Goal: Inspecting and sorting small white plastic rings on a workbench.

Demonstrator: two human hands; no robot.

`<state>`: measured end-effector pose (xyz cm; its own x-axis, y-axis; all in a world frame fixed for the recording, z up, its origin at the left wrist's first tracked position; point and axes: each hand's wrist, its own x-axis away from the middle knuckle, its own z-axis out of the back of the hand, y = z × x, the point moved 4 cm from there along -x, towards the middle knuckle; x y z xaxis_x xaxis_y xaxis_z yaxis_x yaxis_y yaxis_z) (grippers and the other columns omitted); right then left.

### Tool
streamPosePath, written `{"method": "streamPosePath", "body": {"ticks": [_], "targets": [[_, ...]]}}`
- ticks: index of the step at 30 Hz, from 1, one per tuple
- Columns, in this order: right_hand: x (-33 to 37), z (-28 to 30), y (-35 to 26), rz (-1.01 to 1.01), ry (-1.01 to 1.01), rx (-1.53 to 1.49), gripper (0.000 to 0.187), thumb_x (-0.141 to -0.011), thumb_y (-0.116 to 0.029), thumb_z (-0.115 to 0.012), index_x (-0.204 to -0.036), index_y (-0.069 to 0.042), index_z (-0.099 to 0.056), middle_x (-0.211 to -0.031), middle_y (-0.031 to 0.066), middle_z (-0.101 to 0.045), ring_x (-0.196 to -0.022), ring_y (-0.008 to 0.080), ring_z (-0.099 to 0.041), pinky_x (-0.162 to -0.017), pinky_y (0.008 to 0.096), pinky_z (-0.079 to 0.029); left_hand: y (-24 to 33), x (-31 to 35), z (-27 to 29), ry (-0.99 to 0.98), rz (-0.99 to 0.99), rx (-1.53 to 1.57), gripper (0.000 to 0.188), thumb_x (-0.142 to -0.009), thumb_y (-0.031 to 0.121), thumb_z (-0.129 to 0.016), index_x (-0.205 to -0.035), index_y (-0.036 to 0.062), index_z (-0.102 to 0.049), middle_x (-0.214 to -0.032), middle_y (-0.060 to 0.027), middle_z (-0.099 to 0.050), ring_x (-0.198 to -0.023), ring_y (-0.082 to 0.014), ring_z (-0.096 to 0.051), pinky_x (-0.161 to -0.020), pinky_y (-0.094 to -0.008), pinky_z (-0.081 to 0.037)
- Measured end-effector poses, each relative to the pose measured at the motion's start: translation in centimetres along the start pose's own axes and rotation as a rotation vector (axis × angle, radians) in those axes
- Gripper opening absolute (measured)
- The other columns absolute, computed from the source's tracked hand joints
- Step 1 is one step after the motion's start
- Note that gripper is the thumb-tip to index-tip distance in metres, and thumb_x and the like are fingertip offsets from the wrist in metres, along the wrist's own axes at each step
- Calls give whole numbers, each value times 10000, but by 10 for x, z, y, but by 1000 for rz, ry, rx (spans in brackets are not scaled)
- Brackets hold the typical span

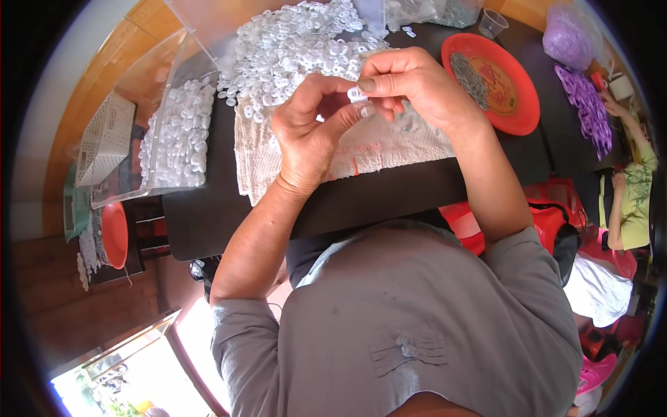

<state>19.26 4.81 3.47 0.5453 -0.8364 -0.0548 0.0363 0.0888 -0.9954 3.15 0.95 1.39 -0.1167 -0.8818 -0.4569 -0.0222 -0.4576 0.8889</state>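
Note:
A small white plastic piece (pixel 356 94) is pinched at the fingertips of both hands, above a cloth. My left hand (pixel 310 125) grips it from the left with thumb and fingers. From the right, my right hand (pixel 410 80) holds it under the thumb, its other fingers curled and partly hidden. The pale cloth (pixel 260 163) with red marks lies on the dark table below. Just beyond my hands spreads a heap of similar small white pieces (pixel 285 45). To the right, a red plate (pixel 522 94) bears a pile of small grey metal-looking parts (pixel 468 78).
A clear bin (pixel 154 149) of white pieces stands at the left, beside a white perforated basket (pixel 104 139). A clear cup (pixel 492 23) sits behind the plate. Purple linked pieces (pixel 585 108) and a purple bag (pixel 566 38) lie far right, near another person's arm (pixel 631 125).

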Motion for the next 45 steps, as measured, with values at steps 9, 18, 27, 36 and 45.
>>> {"method": "streamPosePath", "body": {"ticks": [9, 18, 27, 36, 45], "targets": [[-2, -13, 1, -6, -14, -31, 205, -895, -184, -633, -785, -11, -620, -605, -5, -511, -516, 90, -493, -509, 226, -372, 3, 1, 6, 41, -77, -136, 219, -751, 14, -796, -925, 17, -663, -735, -6, -622, -692, -68, -590, -628, -214, -486], [7, 3, -22, 22, 385, -99, 251, -899, -114, -628, -688, 16, -590, -601, 40, -566, -498, 98, -507, -490, 236, -380, 108, -21, 108, 525, -229, -416, 167, -729, 13, -767, -882, -8, -702, -706, -55, -661, -536, -63, -567, -430, -187, -398], [9, 3, -22, 185, 303, -25, 279, -907, -107, -619, -652, -5, -569, -553, 25, -515, -487, 103, -496, -477, 245, -371, 78, -18, 113, 260, -254, -1108, 136, -772, 60, -756, -894, 55, -699, -812, -51, -665, -688, -132, -605, -622, -276, -487], [2, 10, -14, 145, 365, -144, 242, -895, -106, -640, -687, 5, -589, -566, 24, -513, -494, 99, -490, -470, 243, -367, -25, -7, -31, -393, -159, -843, 97, -795, 84, -667, -868, 33, -629, -859, -119, -618, -767, -291, -634, -699, -368, -512], [10, 1, -26, 172, 363, -39, 240, -894, -103, -640, -686, -2, -580, -565, 14, -509, -504, 86, -481, -479, 233, -358, -43, -9, -39, -395, -213, -1065, 143, -763, 116, -664, -853, 49, -574, -890, -150, -604, -825, -330, -626, -690, -427, -532]]}}
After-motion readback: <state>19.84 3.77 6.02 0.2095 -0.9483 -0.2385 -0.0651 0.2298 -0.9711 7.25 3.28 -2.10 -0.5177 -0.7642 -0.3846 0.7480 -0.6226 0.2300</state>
